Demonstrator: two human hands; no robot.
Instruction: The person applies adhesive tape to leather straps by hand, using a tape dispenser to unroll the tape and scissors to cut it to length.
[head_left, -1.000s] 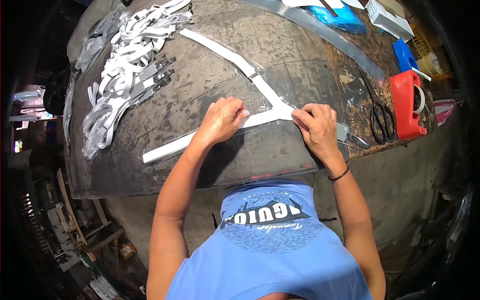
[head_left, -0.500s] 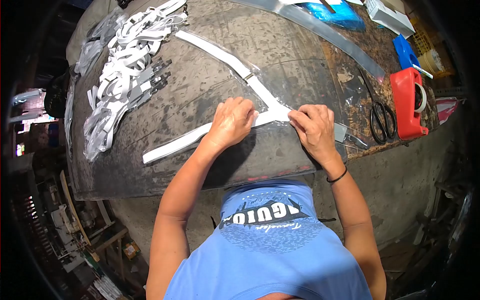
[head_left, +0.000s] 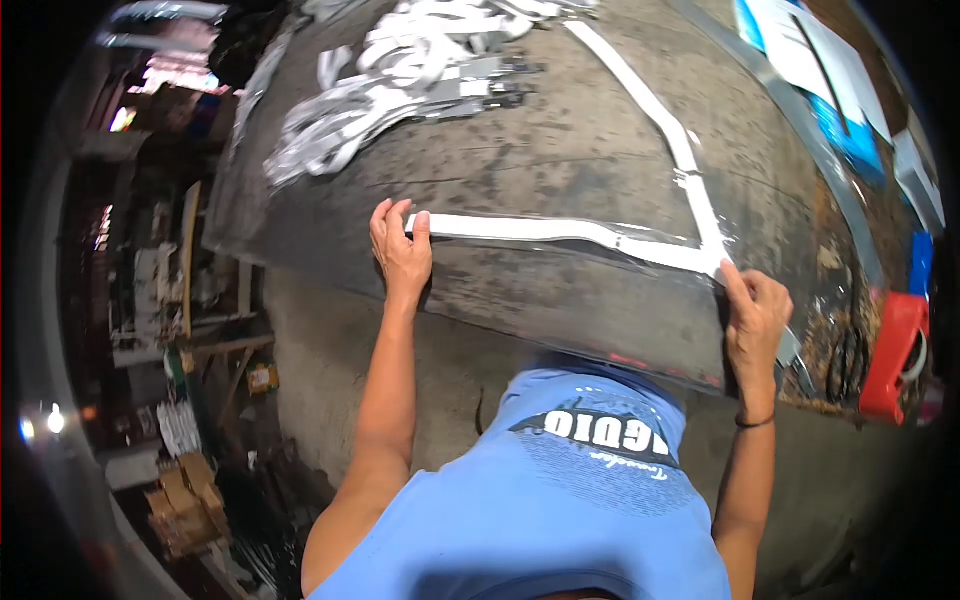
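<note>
A white strap (head_left: 510, 228) in a clear plastic sleeve lies on the dark worktable (head_left: 560, 300). One leg runs left and another runs up and away, and they meet at the right. My left hand (head_left: 404, 255) is at the far left end of the strap, with that end between thumb and fingers. At the junction, my right hand (head_left: 758, 320) has its fingertips closed on the strap and its sleeve. A grey tab (head_left: 789, 347) shows beside my right hand, partly hidden by it. Small dark buckles cross both legs.
A heap of white straps (head_left: 400, 85) in plastic sits at the back left. To the right are a red tape dispenser (head_left: 893, 360), black scissors (head_left: 848, 365) and a long clear plastic strip (head_left: 815, 140). Blue plastic packaging (head_left: 845, 135) is at the back right.
My left hand has slid from near the junction out to the strap's left end. My right hand stays by the junction. The view has turned, shifting everything on the table.
</note>
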